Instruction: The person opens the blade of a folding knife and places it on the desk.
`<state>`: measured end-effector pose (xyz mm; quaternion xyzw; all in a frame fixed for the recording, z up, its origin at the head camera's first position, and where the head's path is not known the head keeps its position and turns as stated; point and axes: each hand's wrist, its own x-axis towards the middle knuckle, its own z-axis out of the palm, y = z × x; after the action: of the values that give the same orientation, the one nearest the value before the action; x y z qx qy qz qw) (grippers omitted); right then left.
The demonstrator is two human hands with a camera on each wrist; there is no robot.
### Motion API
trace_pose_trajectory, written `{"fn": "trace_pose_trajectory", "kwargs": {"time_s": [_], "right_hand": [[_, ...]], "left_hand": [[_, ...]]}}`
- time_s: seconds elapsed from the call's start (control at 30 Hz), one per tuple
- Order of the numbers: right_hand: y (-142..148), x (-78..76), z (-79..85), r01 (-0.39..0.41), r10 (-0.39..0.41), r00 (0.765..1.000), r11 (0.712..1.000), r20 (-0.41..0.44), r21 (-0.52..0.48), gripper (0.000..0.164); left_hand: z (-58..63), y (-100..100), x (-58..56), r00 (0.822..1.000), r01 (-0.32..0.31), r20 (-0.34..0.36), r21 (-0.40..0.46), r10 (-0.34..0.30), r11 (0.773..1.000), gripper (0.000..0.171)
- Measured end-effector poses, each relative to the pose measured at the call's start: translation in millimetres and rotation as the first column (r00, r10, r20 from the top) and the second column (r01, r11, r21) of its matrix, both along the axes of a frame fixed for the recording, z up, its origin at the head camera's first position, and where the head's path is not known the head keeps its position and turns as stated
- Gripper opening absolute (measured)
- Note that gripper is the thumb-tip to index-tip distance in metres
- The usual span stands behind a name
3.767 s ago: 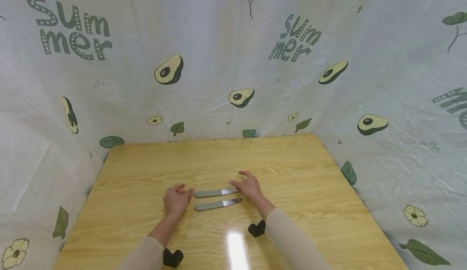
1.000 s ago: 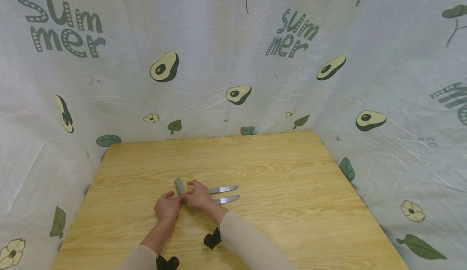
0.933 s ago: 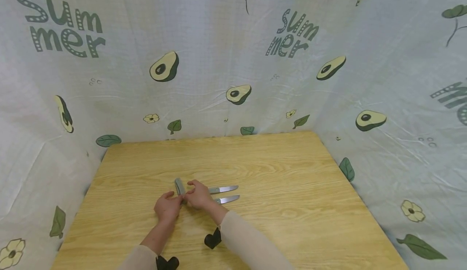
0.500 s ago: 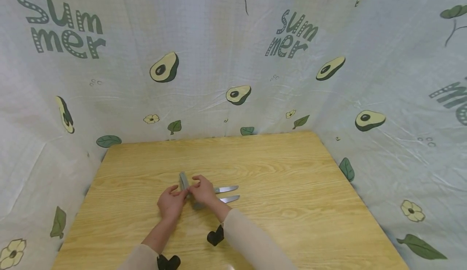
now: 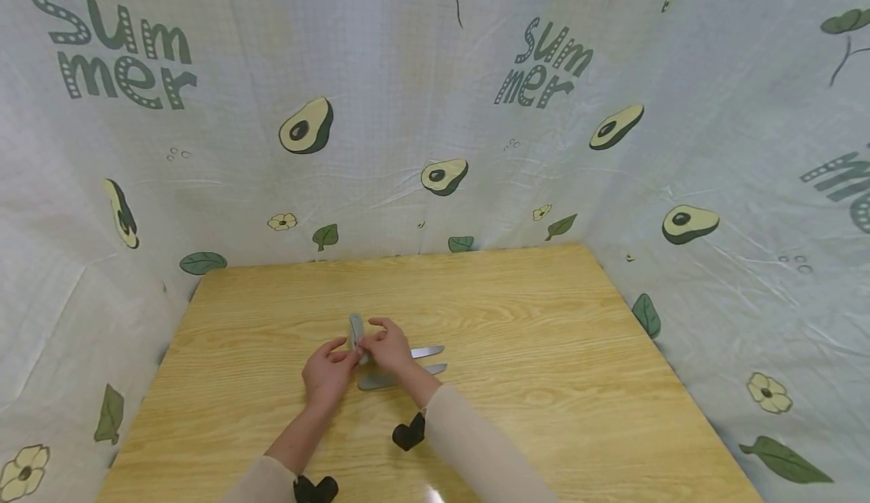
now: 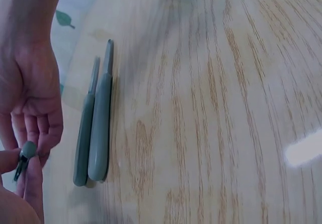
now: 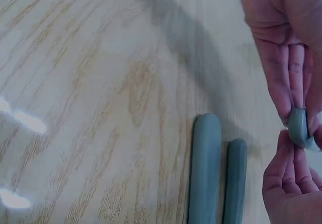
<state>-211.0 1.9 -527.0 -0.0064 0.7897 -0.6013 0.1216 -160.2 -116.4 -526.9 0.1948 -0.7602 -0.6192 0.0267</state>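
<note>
Both hands meet above the table, left of its middle. The left hand and right hand pinch a grey-green folding knife between thumbs and fingertips. Its handle points away from the person in the head view; in the left wrist view the knife shows end-on with a dark edge beneath, and no extended blade shows. Two knives with matching handles lie side by side to the right: the far knife is partly behind the right hand, and the near knife is partly covered by the right wrist.
A wood-grain table stretches around the hands. Patterned cloth with avocados and lettering hangs along its back and sides. A black wrist mount is on the right wrist, and another black mount is on the left.
The right hand has left the far knife's blade and joined the left hand at the folding knife. Over the last second both hands moved it right and slightly away from the person.
</note>
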Motion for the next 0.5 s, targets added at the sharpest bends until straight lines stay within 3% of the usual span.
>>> {"fn": "trace_pose_trajectory", "kwargs": {"time_s": [0.27,0.4,0.5], "right_hand": [[7,-5.5,2.6,0.051,-0.037,0.997,0.975,0.066,-0.218,0.058],[11,-6.1,3.4,0.057,-0.049,0.998,0.954,0.037,-0.294,0.059],[15,-7.5,2.8,0.067,-0.057,0.998,0.938,0.038,-0.341,0.060]], "left_hand": [[-5.3,1,-2.8,0.996,0.093,-0.012,0.083,-0.092,0.992,0.053],[-8.4,2,-3.8,0.989,0.130,-0.087,0.159,-0.118,0.979,0.057],[-9.0,1,-5.2,0.986,0.125,-0.125,0.155,-0.106,0.980,0.056]]}}
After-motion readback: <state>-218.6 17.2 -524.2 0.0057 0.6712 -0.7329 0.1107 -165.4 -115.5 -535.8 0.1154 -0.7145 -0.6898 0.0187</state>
